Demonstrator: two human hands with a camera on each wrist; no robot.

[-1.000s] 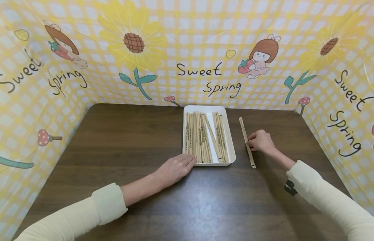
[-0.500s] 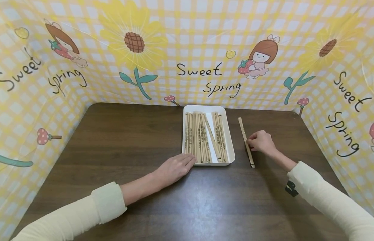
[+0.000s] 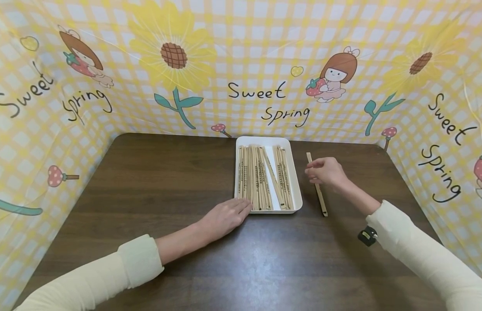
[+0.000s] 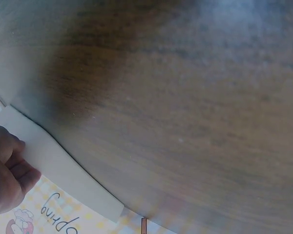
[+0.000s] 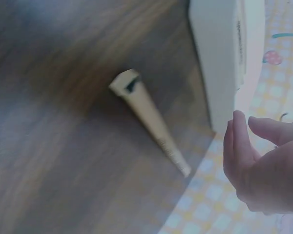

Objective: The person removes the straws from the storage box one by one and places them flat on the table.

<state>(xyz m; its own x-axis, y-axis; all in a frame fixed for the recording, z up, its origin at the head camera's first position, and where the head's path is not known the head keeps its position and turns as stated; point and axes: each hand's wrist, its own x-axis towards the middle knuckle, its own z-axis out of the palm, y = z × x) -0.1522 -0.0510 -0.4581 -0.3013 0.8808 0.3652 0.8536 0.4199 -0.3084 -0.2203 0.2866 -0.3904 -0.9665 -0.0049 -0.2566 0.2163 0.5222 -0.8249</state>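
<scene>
A white tray [image 3: 297, 190] holds several slim brown paper chopstick packets [image 3: 256, 177] with dark printing, most in a thick row on the left and a few on the right. One of them slants across the gap. My left hand [image 3: 227, 216] holds the tray's near left corner, thumb at the outer wall and fingers over the rim. A single chopstick packet [image 3: 321, 203] lies on the table right of the tray. My right hand [image 3: 327, 172] hovers over its upper part with nothing in it; the right wrist view shows thumb and fingers apart, away from the packet [image 5: 149, 114].
The brown wooden table [image 3: 167, 172] extends on both sides of the tray. A yellow checked cloth [image 3: 248, 56] walls in the back and both sides, with the tray's far edge close to it. A small black device [image 3: 367, 236] hangs at the right cuff.
My right hand has let go of the single packet and moved up and left, toward the tray. The packet stays on the table, and the left hand and tray hold still.
</scene>
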